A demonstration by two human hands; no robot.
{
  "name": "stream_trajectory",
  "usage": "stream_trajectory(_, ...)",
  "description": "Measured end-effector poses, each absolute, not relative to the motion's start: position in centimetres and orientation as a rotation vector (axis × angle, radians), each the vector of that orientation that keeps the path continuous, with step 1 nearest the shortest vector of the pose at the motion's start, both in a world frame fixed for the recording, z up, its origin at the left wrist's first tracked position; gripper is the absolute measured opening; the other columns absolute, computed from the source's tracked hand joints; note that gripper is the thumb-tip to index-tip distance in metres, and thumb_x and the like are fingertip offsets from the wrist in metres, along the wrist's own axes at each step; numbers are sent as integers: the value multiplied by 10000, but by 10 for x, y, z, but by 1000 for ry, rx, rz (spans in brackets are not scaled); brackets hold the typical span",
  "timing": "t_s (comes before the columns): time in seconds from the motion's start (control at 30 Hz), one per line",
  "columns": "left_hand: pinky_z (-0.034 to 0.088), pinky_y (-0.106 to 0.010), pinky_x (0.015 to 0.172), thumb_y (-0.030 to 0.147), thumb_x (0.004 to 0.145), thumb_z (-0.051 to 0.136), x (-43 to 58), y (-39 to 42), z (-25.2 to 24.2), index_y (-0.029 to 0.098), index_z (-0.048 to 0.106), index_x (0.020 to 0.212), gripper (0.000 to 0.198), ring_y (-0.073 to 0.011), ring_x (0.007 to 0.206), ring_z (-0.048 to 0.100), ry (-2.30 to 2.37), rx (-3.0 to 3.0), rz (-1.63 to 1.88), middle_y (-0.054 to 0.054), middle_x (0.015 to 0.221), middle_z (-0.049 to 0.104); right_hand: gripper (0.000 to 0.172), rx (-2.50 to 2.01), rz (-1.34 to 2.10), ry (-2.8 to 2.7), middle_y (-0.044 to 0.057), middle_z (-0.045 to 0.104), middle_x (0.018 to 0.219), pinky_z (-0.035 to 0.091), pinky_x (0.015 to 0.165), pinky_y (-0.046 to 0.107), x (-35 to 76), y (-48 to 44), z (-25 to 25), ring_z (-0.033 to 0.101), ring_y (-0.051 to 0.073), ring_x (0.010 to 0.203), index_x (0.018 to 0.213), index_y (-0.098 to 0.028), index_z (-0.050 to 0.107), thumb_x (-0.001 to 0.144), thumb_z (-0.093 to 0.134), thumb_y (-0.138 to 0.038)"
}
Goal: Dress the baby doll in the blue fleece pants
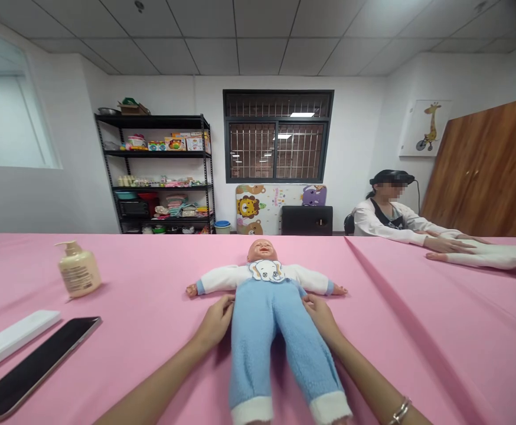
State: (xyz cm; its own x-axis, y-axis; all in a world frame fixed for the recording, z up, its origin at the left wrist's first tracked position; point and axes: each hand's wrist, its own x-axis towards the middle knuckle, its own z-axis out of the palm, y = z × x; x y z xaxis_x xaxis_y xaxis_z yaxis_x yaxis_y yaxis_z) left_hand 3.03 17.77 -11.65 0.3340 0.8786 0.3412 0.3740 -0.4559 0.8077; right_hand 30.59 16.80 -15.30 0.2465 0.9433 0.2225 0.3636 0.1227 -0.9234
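A baby doll [264, 251] lies on its back with its head away from me, arms spread out and mouth open. It wears a fleecy outfit [258, 319] with light blue trousers, white sleeves and an elephant face on the chest. At the left side of the doll's waist, my left hand [216, 321] has its fingers curled in against the outfit, the tips partly hidden. Opposite it, my right hand [322, 317] holds the blue cloth at the hip between thumb and fingers. A bracelet circles my right wrist.
Left on the pink table [152, 354] are a pump bottle [79, 273], a white oblong case [14, 339] and a black phone [41, 366]. A person [388, 215] at right touches another doll [492, 257]. Black shelves [160, 151] stand behind.
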Motion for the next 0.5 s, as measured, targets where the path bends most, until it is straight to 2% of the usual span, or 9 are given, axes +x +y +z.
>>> stream_trajectory(0.1,444,-320,879,392,839,384,29,182,-121,158,531,993,317,-195,969,564,1094,1863,1143,-71,1030,614,426,-1387,830,-1285,45,562,610,329,506,226,299,162,-147,500,176,574,742,-134,506,603,467,-535)
stream_trajectory(0.3,501,-333,812,445,761,508,30,185,-123,142,470,1011,395,-217,999,557,1108,1480,1283,-131,1127,547,405,-1285,1008,-1221,36,560,659,377,536,221,288,154,-142,514,167,623,773,-127,498,603,519,-494)
stream_trajectory(0.37,515,-316,779,427,755,545,30,183,-121,153,466,1015,386,-220,1018,553,1117,1348,1295,-133,1168,521,434,-1292,960,-1183,55,578,707,410,579,243,287,155,-144,537,190,672,781,-128,504,587,523,-516)
stream_trajectory(0.5,523,-299,726,428,710,638,27,182,-119,155,478,1032,452,-256,1063,527,1114,1185,1308,-138,1202,492,506,-1297,775,-1088,95,587,963,453,761,301,288,158,-148,558,232,880,934,-134,513,605,564,-515)
